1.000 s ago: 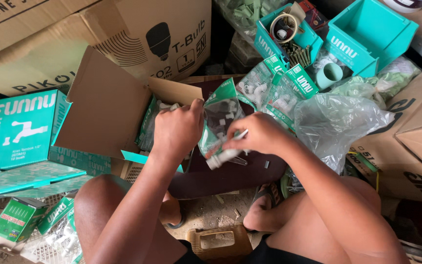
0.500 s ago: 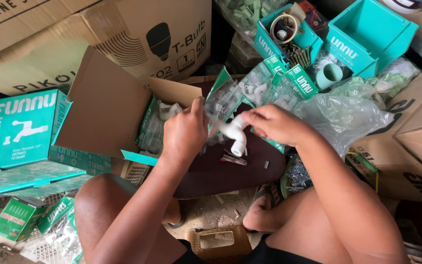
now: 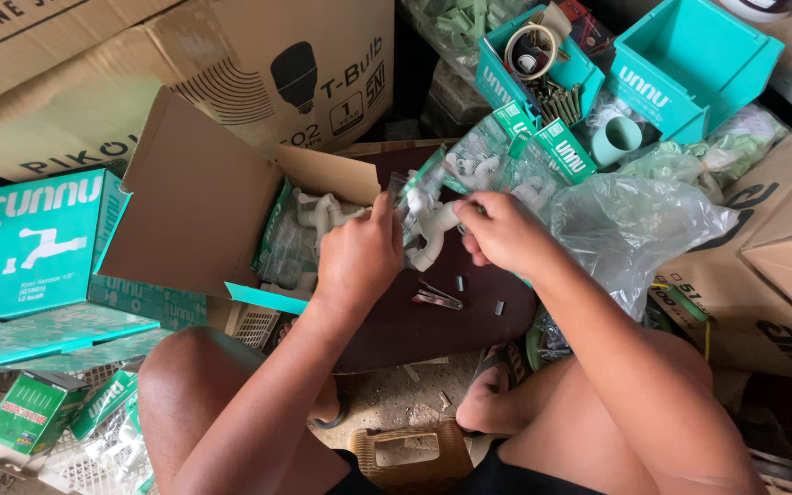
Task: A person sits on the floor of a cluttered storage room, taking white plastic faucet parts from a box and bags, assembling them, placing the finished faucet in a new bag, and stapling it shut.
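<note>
- We're gripping a small clear plastic bag [image 3: 412, 197] with our left hand [image 3: 359, 257]; fingers are curling shut around the bag's lower edge.
- We're pinching a white plastic pipe fitting [image 3: 434, 234] with our right hand [image 3: 504, 234]; fingers are closing on its upper end, thumb on the near side.
- The fitting is sitting right at the bag's mouth, touching the bag; we can't tell how much of it is inside.
- Both hands are working over a dark brown board [image 3: 433, 316] that's lying low in front of our knees.
- On the board, just below the hands, a small metal clip [image 3: 437, 296] is lying, with a couple of tiny grey bits near it.
- Left of our left hand, an open cardboard box [image 3: 194, 197] is holding more bagged white fittings [image 3: 309, 229].
- Beyond our right hand, more bagged fittings with green header cards [image 3: 506, 151] are piling up; a large crumpled clear bag [image 3: 634, 229] is lying just to the right of them.
- Further back, two teal bins are sitting: one [image 3: 529, 64] carrying screws and a tape roll, the other [image 3: 689, 64] looking hollow from this angle.
- A teal product carton [image 3: 25, 243] is sitting at far left, well apart from the hands.
</note>
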